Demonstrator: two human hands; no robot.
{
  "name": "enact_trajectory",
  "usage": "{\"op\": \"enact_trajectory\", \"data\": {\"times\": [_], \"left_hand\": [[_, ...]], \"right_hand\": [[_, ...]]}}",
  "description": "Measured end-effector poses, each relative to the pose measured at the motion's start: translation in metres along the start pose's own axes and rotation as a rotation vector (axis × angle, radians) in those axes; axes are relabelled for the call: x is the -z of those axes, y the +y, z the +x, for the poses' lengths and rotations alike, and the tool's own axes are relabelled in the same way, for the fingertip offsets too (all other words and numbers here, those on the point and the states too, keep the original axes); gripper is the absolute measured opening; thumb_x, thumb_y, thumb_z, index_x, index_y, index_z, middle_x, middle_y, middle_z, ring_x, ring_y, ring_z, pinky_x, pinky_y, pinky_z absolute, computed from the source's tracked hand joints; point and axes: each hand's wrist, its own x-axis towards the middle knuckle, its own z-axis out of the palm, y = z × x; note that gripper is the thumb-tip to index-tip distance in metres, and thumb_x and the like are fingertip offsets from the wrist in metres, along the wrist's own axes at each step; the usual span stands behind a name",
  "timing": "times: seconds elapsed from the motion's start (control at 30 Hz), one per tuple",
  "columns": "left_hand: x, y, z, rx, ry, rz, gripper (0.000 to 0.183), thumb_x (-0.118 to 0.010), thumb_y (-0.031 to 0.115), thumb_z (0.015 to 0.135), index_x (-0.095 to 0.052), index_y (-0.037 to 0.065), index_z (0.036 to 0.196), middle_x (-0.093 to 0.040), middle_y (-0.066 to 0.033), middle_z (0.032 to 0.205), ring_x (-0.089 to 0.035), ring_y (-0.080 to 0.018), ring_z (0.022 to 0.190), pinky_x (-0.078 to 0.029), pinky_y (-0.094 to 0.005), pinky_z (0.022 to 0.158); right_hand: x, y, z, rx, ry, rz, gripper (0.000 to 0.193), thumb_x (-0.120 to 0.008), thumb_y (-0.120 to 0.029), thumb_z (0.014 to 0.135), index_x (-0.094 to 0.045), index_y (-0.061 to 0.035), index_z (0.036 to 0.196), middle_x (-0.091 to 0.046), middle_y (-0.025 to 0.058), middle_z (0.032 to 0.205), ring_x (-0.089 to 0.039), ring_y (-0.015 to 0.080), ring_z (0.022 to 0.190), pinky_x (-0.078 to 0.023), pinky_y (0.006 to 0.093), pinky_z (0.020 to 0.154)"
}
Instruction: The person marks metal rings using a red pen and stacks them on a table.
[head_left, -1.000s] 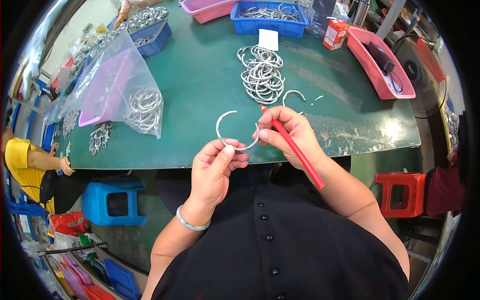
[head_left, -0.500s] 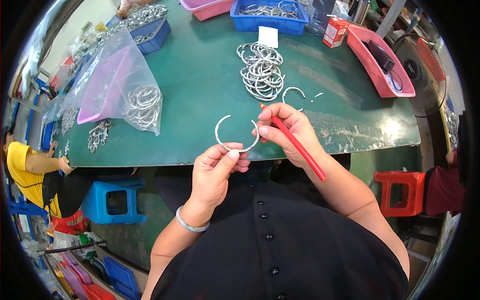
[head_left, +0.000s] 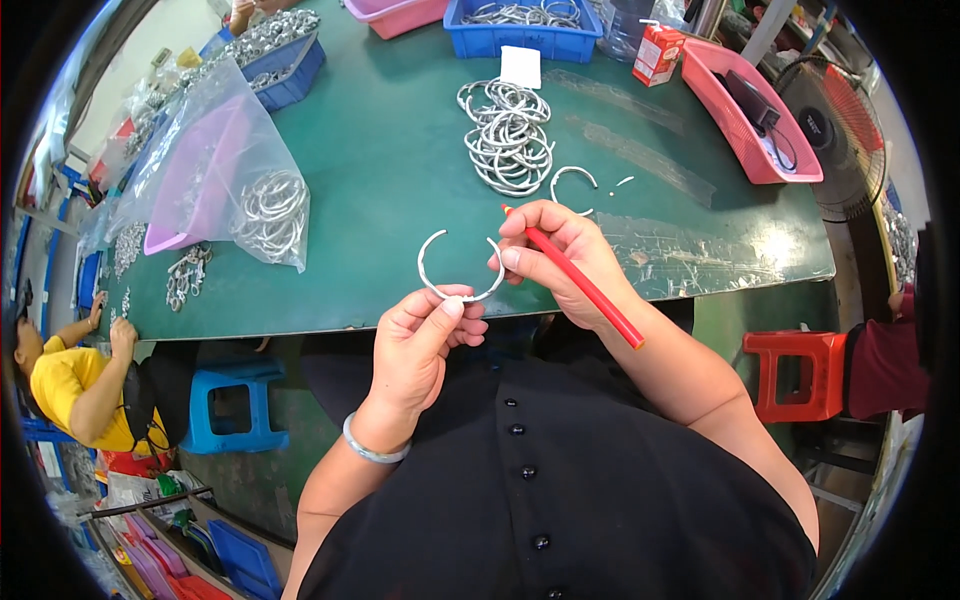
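Note:
Between thumb and fingers, my left hand [head_left: 425, 335] pinches the bottom of a silver open bangle [head_left: 424, 272], its gap facing away from me. My right hand [head_left: 562, 258] is closed around a red pencil-like stick [head_left: 585, 285] that slants across the palm, and its thumb and fingertips meet at the bangle's right end. Just beyond my hands lies a pile of similar silver bangles [head_left: 508, 140] on the green table [head_left: 380, 150]. A single open bangle [head_left: 574, 172] rests right of the pile, partly behind my right hand.
A white paper square [head_left: 520, 67] touches the pile's far side. Behind stands a blue bin [head_left: 470, 40] of bangles. Left are a clear bag [head_left: 272, 215] of bangles and a pink basket [head_left: 170, 236]; right, a red carton [head_left: 657, 54] and a pink basket [head_left: 800, 177]. A person in yellow [head_left: 75, 395] sits left.
The whole view has shifted slightly, so the table's things appear a little further left and up. My hands keep the same hold. The person in yellow has leaned and moved an arm.

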Motion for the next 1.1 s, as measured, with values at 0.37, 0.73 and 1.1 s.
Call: {"op": "enact_trajectory", "data": {"times": [0.37, 0.73, 1.1], "left_hand": [[0.002, 0.000, 0.004, -0.042, 0.009, 0.007, 0.031, -0.038, 0.024, 0.092, -0.055, -0.001, 0.099, -0.061, -0.0116, 0.082, -0.059, -0.0172, 0.067, -0.048, -0.0278, 0.063], [0.010, -0.006, 0.007, -0.167, 0.015, 0.108, 0.020, -0.046, 0.009, 0.089, -0.053, -0.003, 0.104, -0.060, -0.0083, 0.083, -0.060, -0.0138, 0.072, -0.050, -0.0255, 0.067], [0.010, -0.009, 0.007, -0.028, -0.086, -0.154, 0.021, -0.046, 0.012, 0.089, -0.054, -0.002, 0.102, -0.061, -0.0097, 0.085, -0.061, -0.0166, 0.073, -0.051, -0.0280, 0.067]], "right_hand": [[0.002, 0.002, -0.001, -0.028, -0.016, 0.006, 0.018, -0.060, -0.001, 0.078, -0.052, -0.0020, 0.094, -0.057, 0.0036, 0.080, -0.054, 0.0077, 0.072, -0.044, 0.0203, 0.065], [-0.007, -0.005, -0.009, 0.620, -0.193, -0.592, 0.021, -0.064, 0.003, 0.070, -0.055, -0.0015, 0.087, -0.059, 0.0073, 0.078, -0.057, 0.0171, 0.071, -0.046, 0.0267, 0.064], [-0.022, -0.015, -0.012, 0.678, -0.217, -0.646, 0.024, -0.068, -0.001, 0.065, -0.056, -0.0047, 0.086, -0.058, 0.0049, 0.075, -0.055, 0.0211, 0.067, -0.044, 0.0299, 0.060]]}}
